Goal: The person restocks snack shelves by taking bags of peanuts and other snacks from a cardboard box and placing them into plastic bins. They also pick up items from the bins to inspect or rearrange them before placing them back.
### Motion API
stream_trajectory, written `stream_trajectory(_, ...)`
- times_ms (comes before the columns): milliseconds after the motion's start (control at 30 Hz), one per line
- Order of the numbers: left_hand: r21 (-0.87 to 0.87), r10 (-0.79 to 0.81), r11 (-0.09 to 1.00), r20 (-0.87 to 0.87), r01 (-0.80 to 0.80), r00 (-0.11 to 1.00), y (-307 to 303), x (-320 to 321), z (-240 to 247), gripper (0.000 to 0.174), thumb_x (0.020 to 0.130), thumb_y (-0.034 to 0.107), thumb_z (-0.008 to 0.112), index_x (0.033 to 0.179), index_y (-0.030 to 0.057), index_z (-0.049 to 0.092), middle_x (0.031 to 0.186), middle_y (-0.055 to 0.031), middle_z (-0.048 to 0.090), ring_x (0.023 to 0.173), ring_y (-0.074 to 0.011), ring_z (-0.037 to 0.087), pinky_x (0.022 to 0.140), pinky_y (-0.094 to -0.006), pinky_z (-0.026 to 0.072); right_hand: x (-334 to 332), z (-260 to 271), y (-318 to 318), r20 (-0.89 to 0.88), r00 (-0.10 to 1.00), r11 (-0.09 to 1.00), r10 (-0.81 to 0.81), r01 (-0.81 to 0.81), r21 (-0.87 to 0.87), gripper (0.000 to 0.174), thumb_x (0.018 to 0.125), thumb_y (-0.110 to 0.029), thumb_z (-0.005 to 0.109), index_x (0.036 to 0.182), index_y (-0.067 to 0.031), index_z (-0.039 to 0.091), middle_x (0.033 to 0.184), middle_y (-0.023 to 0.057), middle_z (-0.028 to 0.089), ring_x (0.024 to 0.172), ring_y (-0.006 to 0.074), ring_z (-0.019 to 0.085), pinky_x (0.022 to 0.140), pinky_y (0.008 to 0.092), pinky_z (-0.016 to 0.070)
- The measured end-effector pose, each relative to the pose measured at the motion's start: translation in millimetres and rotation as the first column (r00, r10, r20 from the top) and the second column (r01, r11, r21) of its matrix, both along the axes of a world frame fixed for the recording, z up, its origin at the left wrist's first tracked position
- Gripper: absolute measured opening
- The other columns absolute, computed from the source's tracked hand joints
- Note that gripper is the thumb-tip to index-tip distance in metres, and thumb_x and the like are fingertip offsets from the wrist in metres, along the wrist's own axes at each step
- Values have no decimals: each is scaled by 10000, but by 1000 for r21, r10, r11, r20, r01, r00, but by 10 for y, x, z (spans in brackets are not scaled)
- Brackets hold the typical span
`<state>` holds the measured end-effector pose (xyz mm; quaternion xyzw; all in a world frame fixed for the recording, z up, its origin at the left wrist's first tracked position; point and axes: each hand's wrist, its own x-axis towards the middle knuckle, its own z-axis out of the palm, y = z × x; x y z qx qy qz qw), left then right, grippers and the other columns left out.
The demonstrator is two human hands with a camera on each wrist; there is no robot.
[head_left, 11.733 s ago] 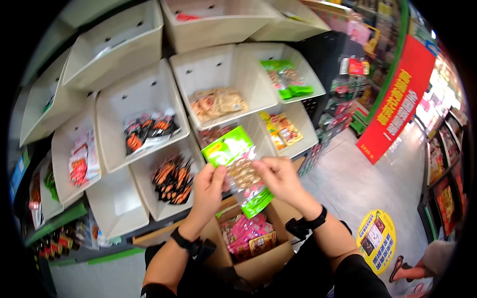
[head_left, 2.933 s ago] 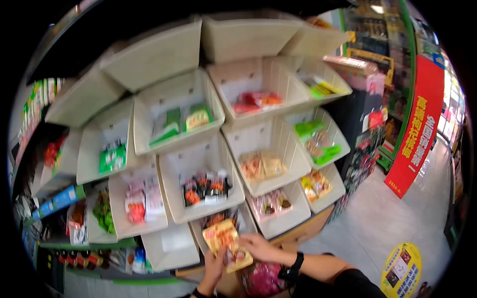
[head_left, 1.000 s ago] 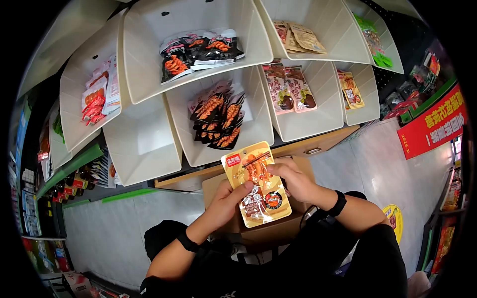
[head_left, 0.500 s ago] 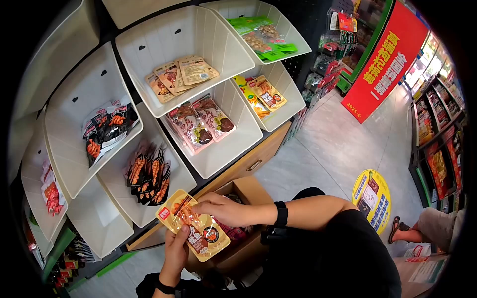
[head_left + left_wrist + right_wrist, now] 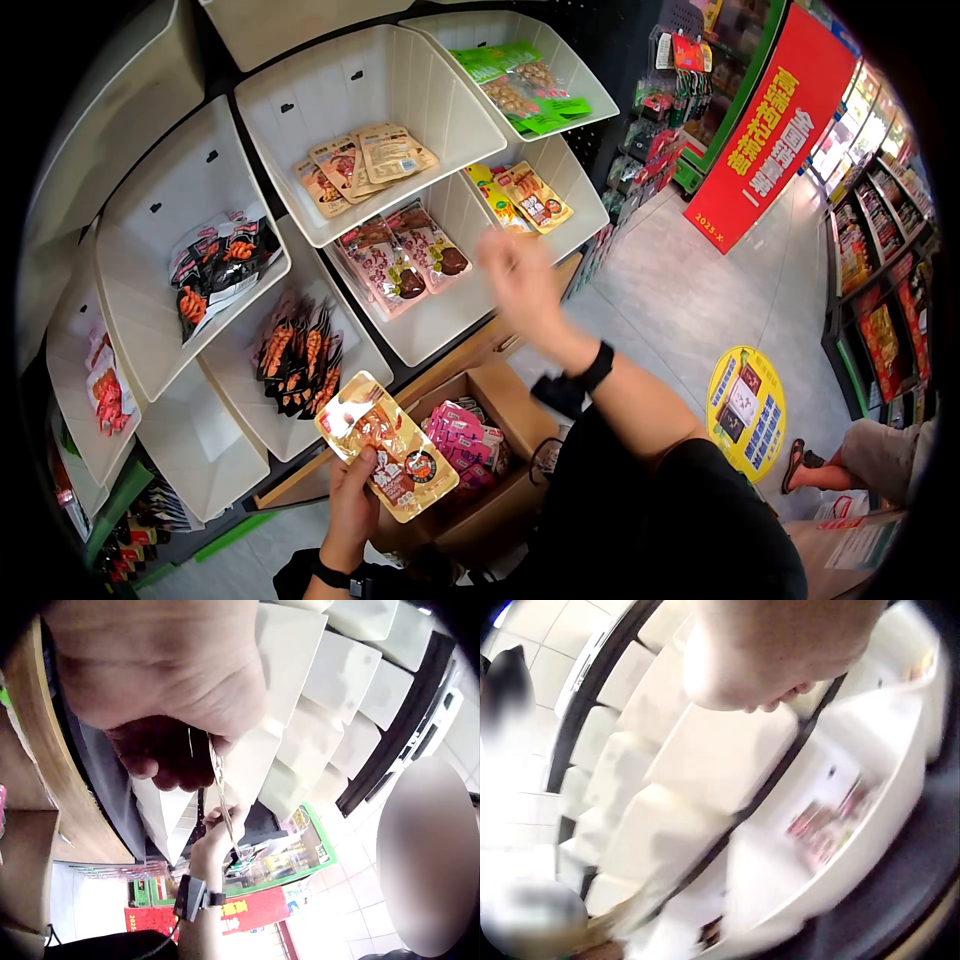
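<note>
In the head view the left hand (image 5: 352, 505) grips a yellow food packet (image 5: 390, 455) by its lower left edge, thumb on its front. The left wrist view shows this packet edge-on (image 5: 220, 776) beside the curled fingers of the left hand (image 5: 161, 682). Blurred, the right hand (image 5: 520, 285) is raised in front of the bin (image 5: 580, 225) with yellow packets (image 5: 535, 197), apart from the held packet. Curled fingertips show under the right hand (image 5: 780, 652) in the right wrist view, with nothing visible in them.
Below the hands stands an open carton (image 5: 505, 385) with pink packets (image 5: 465, 440). Tilted white bins (image 5: 370, 90) hold black packets (image 5: 225, 265), tan packets (image 5: 365, 165), pink-brown packets (image 5: 405, 255) and green packets (image 5: 520, 85). At the right, a seated person's leg (image 5: 845, 470) shows.
The right hand has let go of the yellow packet and moved up and right toward the bins. The left hand still holds the packet. Earlier, both hands held a green packet; the view has since shifted.
</note>
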<state>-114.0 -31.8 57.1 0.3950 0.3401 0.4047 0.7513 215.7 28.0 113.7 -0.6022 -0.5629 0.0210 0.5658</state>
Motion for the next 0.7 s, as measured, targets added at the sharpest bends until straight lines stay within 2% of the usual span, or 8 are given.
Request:
stream_trajectory(33,-3,7,1000,-12,-7,1000,-8,-4,-11,401,1024,178,584,1375,-8,532,1251,-117,689,1077,-213,701,977,-363,544,324,9,166,128,980,988,-152,145,63,198,963,-127,567,907,-2,711,887,145,669,855,308,651,782,398,508)
stream_trajectory(100,-6,19,1000,-36,-19,999,-33,9,-54,383,1019,172,595,1355,-6,552,1230,-113,701,1051,-208,711,957,-355,552,851,-187,350,417,846,922,-332,384,-44,229,934,-195,609,991,-33,762,1221,174,674,1176,351,604,958,466,480)
stream_trajectory(233,-4,-31,1000,-4,31,1000,-54,33,-62,271,1028,168,626,1229,-11,660,1177,-85,724,1018,-148,693,920,-311,538,1445,-921,580,710,672,748,-211,578,-325,293,939,-339,539,971,-267,820,1500,192,527,1425,461,413,1161,607,312)
stream_trajectory(333,12,-40,999,-3,40,999,-66,64,-39,276,1027,175,632,1230,-9,661,1178,-84,723,1010,-144,692,906,-306,537,1369,-863,564,671,733,718,-113,527,-455,369,933,-304,548,1108,-79,782,1382,229,582,1391,394,458,1165,602,281)
stream_trajectory(433,33,-45,998,-45,47,998,-61,53,-66,279,1032,188,632,1233,-3,662,1178,-73,722,1016,-133,685,910,-297,528,1396,-942,616,728,667,734,-162,574,-362,312,918,-212,559,1105,-57,755,1295,237,638,1282,398,574,1094,568,404)
stream_trajectory(533,41,-15,999,-80,18,997,-70,59,-79,280,1040,199,626,1231,-3,663,1173,-60,721,1021,-121,676,922,-294,516,1465,-754,608,444,831,769,-335,514,-380,255,893,-79,554,1084,-39,719,1183,212,691,1083,404,672,949,501,526)
stream_trajectory(567,45,-22,999,-80,25,997,-71,41,-103,293,1054,210,608,1246,-7,656,1187,-49,713,1051,-108,657,950,-284,496,1450,-637,515,460,770,825,-441,550,-129,231,880,-3,556,1062,-32,694,1104,209,706,964,414,688,840,457,561)
stream_trajectory(700,60,-24,998,-90,30,996,-65,60,-100,345,1081,234,564,1310,-17,623,1252,-49,680,1116,-100,613,993,-275,463,1515,-243,176,258,793,833,-553,531,154,192,870,-22,636,1040,-24,724,1053,184,716,962,389,692,842,452,546)
